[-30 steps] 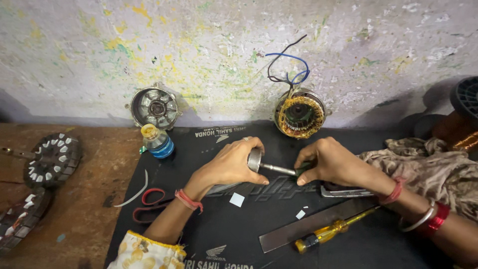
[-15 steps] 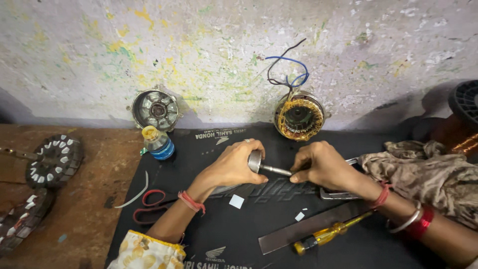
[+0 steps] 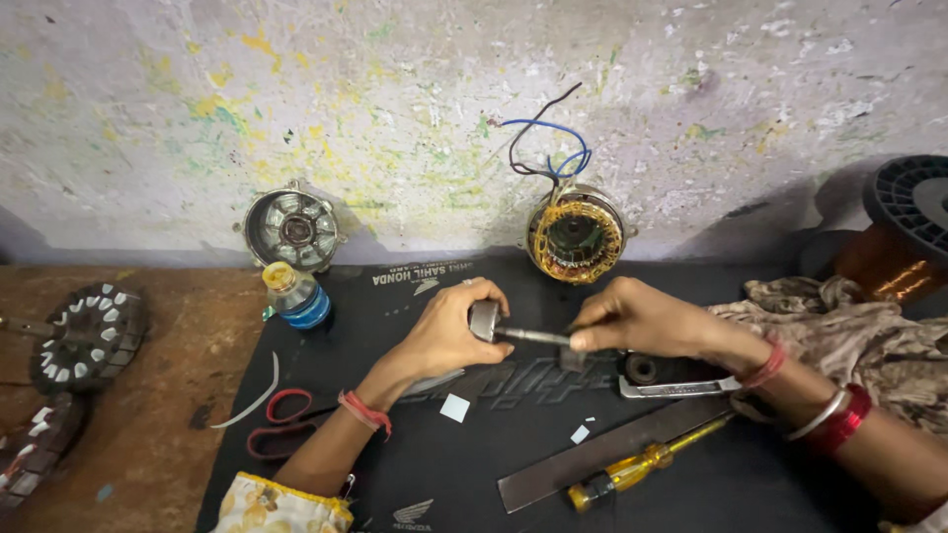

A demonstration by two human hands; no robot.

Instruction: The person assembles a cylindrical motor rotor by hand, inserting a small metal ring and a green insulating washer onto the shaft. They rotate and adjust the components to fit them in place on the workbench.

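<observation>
My left hand [image 3: 444, 334] is closed around a small grey metal rotor [image 3: 484, 320] with a steel shaft [image 3: 533, 337] sticking out to the right. My right hand [image 3: 637, 318] pinches the far end of that shaft. Both hands hover over a black rubber mat [image 3: 395, 464]. Just under my right hand lies a metal tool with a round black hole [image 3: 657, 373].
A wound stator with blue and black wires [image 3: 576, 234] and a metal motor housing [image 3: 292, 229] lean against the wall. A small bottle [image 3: 294, 294], red-handled scissors [image 3: 286, 419], a flat metal bar [image 3: 602, 456], a yellow screwdriver [image 3: 642, 466], a cloth [image 3: 869, 336], a copper wire spool [image 3: 908, 232] and stator cores [image 3: 87, 336] surround the hands.
My right hand has drawn slightly back toward the right along the shaft. The left hand keeps its grip on the rotor in about the same place.
</observation>
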